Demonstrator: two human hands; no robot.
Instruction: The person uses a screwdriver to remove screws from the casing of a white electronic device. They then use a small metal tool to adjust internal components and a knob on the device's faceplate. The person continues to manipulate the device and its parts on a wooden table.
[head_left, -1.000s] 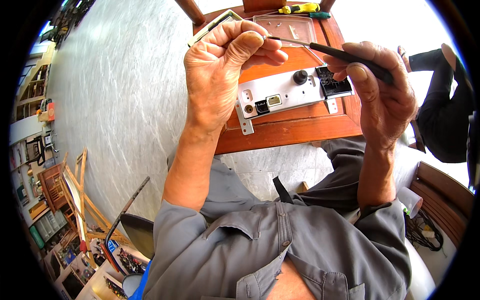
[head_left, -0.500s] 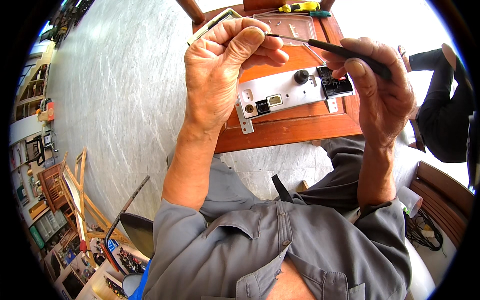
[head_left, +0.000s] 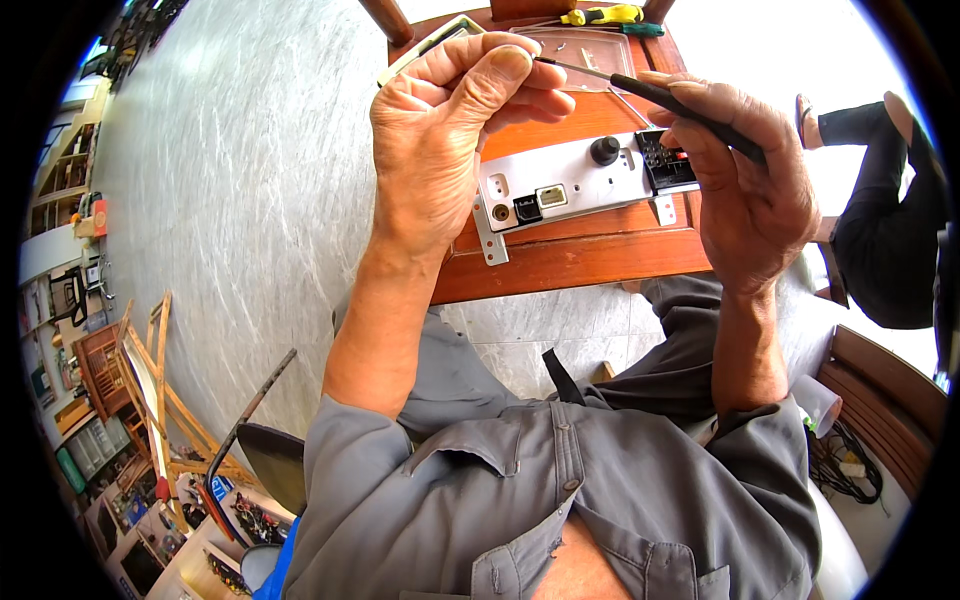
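Observation:
My left hand (head_left: 430, 140) pinches at the tip of a slim screwdriver (head_left: 680, 102); whatever lies between finger and thumb is too small to make out. My right hand (head_left: 750, 185) is closed round that tool's black handle. Below both hands a silver metal panel (head_left: 590, 190) with a black knob (head_left: 604, 150), sockets, a black connector block (head_left: 662, 162) and side brackets rests on a red-brown wooden chair seat (head_left: 570, 262). Behind are a clear tray (head_left: 600, 50) with small parts, a pale frame (head_left: 388, 76) partly hidden by my left hand, and yellow (head_left: 615, 15) and green (head_left: 640, 30) screwdrivers.
At right, another person's dark-clothed legs (head_left: 875, 250) and a sandalled foot; lower down, a wooden bench edge (head_left: 890, 380) and coiled cables (head_left: 850, 470). At left, a marble floor (head_left: 230, 180), crowded shelves (head_left: 65, 230), wooden slats (head_left: 160, 400) and a bent metal bar (head_left: 262, 392).
My right hand and the screwdriver have shifted up and to the left, and my left fingertips have risen slightly with the tip still among them.

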